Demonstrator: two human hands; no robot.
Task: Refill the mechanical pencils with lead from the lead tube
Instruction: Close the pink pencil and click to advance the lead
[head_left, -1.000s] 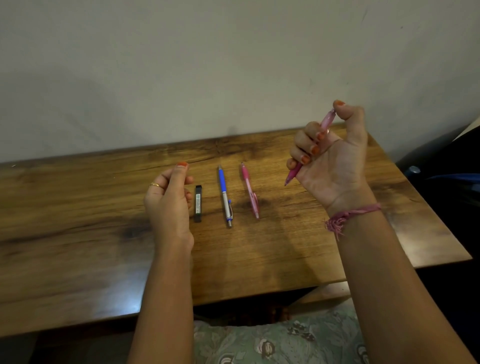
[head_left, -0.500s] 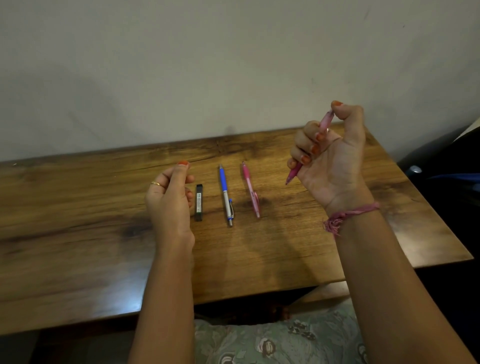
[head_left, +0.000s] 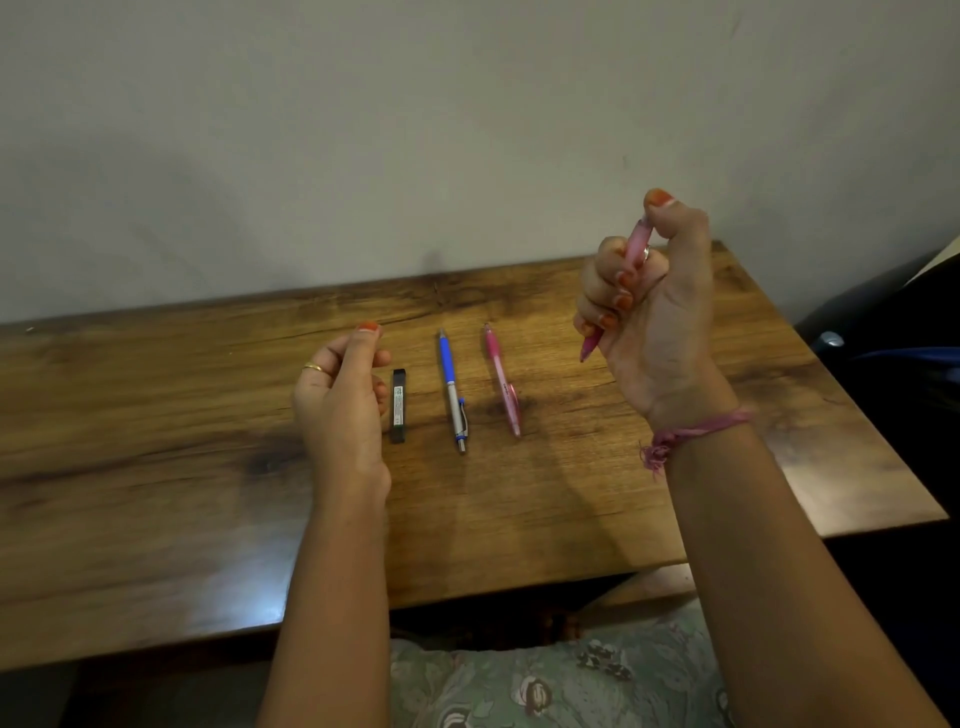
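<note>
My right hand (head_left: 647, 306) is raised above the right part of the wooden table (head_left: 156, 467), with the palm turned toward me. Its fingers are curled around a pink mechanical pencil (head_left: 631, 260), and my thumb presses on the upper end of it. The pencil is tilted: the top end points up and a little to the right, and the tip comes out under my little finger and points down to the left, above the table and not touching it. My left hand (head_left: 343, 400) is in the air above the middle of the table. Its fingers are loosely bent toward the thumb, and I see nothing inside them, but the inner side of this hand is partly hidden, so I cannot be fully sure. There is a thin gold ring (head_left: 313, 368) on one finger of this hand. Just to the right of my left hand the black lead tube (head_left: 398, 406) lies flat on the table, its length pointing away from me. Near it, on its right, lies a blue and silver mechanical pencil (head_left: 453, 391), and further right a second pink pencil (head_left: 502, 379); the three lie almost parallel and do not touch each other. On my right wrist there is a pink thread bracelet (head_left: 696, 428). At the bottom I see floral cloth (head_left: 545, 680) on my lap, and behind the table a plain wall (head_left: 363, 130).
</note>
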